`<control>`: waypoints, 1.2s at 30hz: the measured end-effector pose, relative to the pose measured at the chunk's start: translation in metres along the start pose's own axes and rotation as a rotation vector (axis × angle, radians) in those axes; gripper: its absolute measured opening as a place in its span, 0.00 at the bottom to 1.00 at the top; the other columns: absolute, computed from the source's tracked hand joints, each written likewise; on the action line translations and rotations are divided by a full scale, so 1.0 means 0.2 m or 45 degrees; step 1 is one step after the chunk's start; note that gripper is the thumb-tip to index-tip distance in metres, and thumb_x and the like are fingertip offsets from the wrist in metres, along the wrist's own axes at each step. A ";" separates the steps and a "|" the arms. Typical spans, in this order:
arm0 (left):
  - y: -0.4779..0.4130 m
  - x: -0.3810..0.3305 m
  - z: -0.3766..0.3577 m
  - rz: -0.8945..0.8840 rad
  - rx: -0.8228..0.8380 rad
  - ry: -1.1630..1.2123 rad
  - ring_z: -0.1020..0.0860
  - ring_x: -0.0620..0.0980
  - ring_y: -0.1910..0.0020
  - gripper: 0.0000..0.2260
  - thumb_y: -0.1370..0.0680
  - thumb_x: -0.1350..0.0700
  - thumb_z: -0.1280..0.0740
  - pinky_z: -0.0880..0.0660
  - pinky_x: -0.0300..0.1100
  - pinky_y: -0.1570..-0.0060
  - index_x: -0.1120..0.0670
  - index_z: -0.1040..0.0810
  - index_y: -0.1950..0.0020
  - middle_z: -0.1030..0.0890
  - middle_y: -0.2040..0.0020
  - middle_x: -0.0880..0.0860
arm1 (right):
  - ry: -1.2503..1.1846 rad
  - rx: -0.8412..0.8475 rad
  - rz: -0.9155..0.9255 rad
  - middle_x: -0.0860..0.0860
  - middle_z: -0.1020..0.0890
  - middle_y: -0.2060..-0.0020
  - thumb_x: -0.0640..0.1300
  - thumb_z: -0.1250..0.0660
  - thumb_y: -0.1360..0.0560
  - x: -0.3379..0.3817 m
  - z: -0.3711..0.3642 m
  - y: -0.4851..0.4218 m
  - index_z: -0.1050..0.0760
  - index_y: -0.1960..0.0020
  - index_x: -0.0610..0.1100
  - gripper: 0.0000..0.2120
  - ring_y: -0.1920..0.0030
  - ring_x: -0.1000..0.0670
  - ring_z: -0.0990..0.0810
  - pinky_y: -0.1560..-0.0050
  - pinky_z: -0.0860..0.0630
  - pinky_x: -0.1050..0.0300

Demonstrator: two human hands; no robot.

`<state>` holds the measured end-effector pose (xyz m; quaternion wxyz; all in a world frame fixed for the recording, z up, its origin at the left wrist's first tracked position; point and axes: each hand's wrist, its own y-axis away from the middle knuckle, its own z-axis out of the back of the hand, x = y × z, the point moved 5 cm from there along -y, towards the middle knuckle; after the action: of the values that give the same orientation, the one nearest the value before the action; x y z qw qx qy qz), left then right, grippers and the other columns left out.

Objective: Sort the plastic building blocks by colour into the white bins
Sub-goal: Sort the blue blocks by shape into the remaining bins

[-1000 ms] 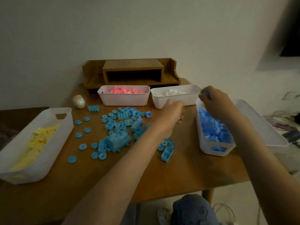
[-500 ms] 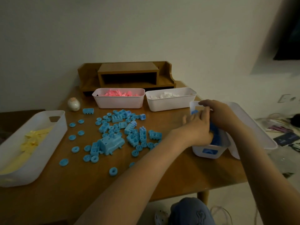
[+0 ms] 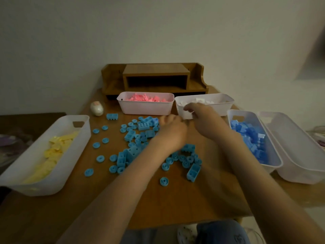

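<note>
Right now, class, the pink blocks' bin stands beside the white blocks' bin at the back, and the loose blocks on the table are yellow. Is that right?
Not quite. The loose blocks on the table are light blue, not yellow, as the head view shows. The rest holds: the pink blocks' bin stands beside the white blocks' bin at the back.

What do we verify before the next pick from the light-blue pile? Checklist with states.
1. Supply: light-blue blocks loose on the table: ok, many.
2. Grip of left hand empty: cannot tell, fingers blurred.
3. Grip of right hand empty: cannot tell, fingers curled in front of the white-block bin.
4. Room in the blue-block bin: ok.
5. Pile colour matches that bin: not ok, its blocks look darker.
6. Spare: rightmost bin empty: ok.
</note>
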<state>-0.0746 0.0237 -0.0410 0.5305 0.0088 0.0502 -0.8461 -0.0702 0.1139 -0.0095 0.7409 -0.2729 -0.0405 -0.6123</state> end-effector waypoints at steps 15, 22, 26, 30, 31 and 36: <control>-0.03 0.35 -0.15 0.239 -0.089 0.141 0.27 0.51 0.47 0.08 0.19 0.55 0.44 0.43 0.47 0.47 0.49 0.29 0.43 0.23 0.49 0.49 | -0.071 0.373 -0.117 0.47 0.30 0.43 0.37 0.39 0.24 -0.02 -0.51 -0.14 0.29 0.37 0.44 0.16 0.42 0.46 0.28 0.42 0.28 0.50; -0.01 0.37 -0.13 0.282 -0.168 0.121 0.31 0.52 0.37 0.12 0.19 0.49 0.42 0.42 0.47 0.42 0.48 0.24 0.39 0.25 0.41 0.51 | -0.113 0.400 -0.158 0.51 0.30 0.57 0.43 0.42 0.23 -0.03 -0.42 -0.12 0.29 0.58 0.44 0.06 0.58 0.51 0.29 0.57 0.31 0.57; 0.00 0.37 -0.13 0.261 -0.145 0.098 0.34 0.54 0.35 0.12 0.19 0.49 0.41 0.42 0.50 0.37 0.49 0.26 0.38 0.29 0.38 0.53 | 0.049 0.675 -0.122 0.53 0.32 0.62 0.47 0.42 0.22 0.00 -0.50 -0.09 0.36 0.63 0.49 0.11 0.57 0.51 0.29 0.58 0.33 0.58; 0.03 0.34 -0.12 0.219 -0.145 0.231 0.25 0.54 0.44 0.08 0.19 0.58 0.41 0.32 0.48 0.43 0.55 0.31 0.39 0.24 0.42 0.54 | 0.089 0.655 -0.068 0.51 0.28 0.56 0.45 0.41 0.21 0.01 -0.48 -0.08 0.30 0.51 0.45 0.03 0.55 0.51 0.27 0.57 0.32 0.59; 0.04 0.34 -0.11 0.222 -0.160 0.272 0.24 0.54 0.46 0.08 0.19 0.60 0.42 0.31 0.47 0.48 0.56 0.31 0.40 0.23 0.44 0.54 | 0.047 0.619 -0.078 0.51 0.27 0.54 0.45 0.40 0.21 0.00 -0.47 -0.08 0.29 0.48 0.45 0.04 0.53 0.50 0.26 0.55 0.31 0.58; 0.05 0.37 -0.07 0.305 -0.267 0.682 0.26 0.46 0.57 0.11 0.18 0.56 0.42 0.31 0.37 0.64 0.53 0.32 0.36 0.25 0.49 0.51 | -0.638 0.313 -0.341 0.47 0.24 0.58 0.45 0.41 0.21 -0.02 -0.42 -0.09 0.26 0.51 0.41 0.09 0.59 0.50 0.25 0.61 0.27 0.60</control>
<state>-0.0987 -0.0455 -0.0609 0.5925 0.1825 0.2739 -0.7353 -0.1116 0.0769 -0.0754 0.6481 -0.3159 -0.3312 -0.6086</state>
